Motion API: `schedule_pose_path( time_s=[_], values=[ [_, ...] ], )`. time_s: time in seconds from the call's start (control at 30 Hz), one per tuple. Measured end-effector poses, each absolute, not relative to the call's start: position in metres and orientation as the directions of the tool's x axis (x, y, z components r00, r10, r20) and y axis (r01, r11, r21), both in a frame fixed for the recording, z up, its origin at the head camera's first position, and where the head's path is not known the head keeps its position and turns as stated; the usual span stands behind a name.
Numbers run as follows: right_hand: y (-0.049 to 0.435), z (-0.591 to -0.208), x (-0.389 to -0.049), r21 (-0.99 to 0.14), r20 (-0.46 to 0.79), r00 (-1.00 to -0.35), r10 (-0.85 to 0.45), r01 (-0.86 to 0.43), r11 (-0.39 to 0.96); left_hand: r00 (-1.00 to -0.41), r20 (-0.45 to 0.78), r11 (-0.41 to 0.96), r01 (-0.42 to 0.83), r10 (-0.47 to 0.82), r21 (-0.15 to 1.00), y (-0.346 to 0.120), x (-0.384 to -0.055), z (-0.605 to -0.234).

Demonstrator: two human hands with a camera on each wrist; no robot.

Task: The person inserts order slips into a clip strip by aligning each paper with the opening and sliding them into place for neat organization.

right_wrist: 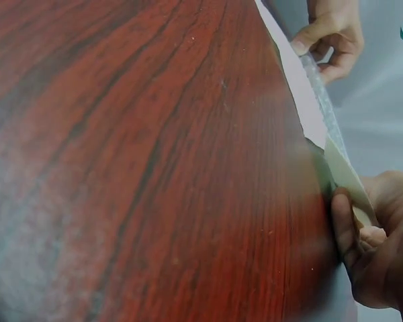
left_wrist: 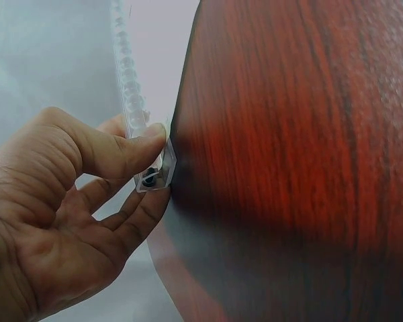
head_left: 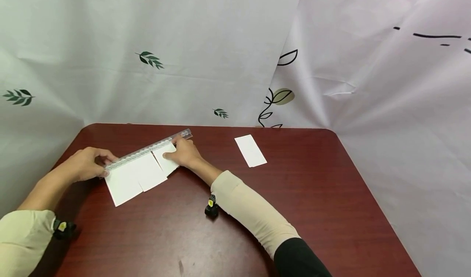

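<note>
In the head view a long clear plastic strip (head_left: 136, 153) with a row of round bumps lies slantwise over the left back of the table. White cards (head_left: 125, 181) line its near side, their lower edges uneven. My left hand (head_left: 86, 164) pinches the strip's left end between thumb and fingers; the left wrist view shows the thumb on top of that clear end (left_wrist: 154, 180), which has a dark spot inside. Near the strip's right end, my right hand (head_left: 185, 151) grips the rightmost white card (head_left: 165, 156), its fingertips reaching the strip. Part of that card is hidden by the hand.
One loose white card (head_left: 251, 150) lies flat on the dark red wooden table (head_left: 312, 211), to the right of my right hand. White cloth with leaf prints (head_left: 198, 56) hangs behind the table's back edge. Both wrists carry small black cameras (head_left: 211, 207).
</note>
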State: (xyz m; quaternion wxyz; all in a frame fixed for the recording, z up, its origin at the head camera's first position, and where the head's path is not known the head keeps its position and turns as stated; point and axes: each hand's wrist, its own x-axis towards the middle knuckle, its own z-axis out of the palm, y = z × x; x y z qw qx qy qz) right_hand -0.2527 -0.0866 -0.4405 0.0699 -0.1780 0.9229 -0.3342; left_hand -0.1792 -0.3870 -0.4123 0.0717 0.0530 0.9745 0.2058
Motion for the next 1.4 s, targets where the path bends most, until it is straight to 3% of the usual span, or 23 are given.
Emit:
schedule_pose_path(
  time_s=[0.47, 0.87, 1.4],
  values=[
    [-0.092, -0.442, -0.249, -0.636, 0.002, -0.921, -0.389, -0.302, 0.710, -0.983, -0.129, 0.900, 0.064, 0.131, 0.431, -0.392, -0.175, -0.417],
    [-0.098, -0.443, -0.249, -0.603, 0.032, -0.958, -0.284, -0.245, 0.759, -0.982, -0.124, 0.897, 0.079, 0.146, 0.434, -0.390, -0.176, -0.415],
    [-0.093, -0.443, -0.253, -0.652, 0.044, -0.951, -0.306, -0.259, 0.712, -0.982, -0.120, 0.894, 0.081, 0.148, 0.440, -0.389, -0.178, -0.413]
  ],
)
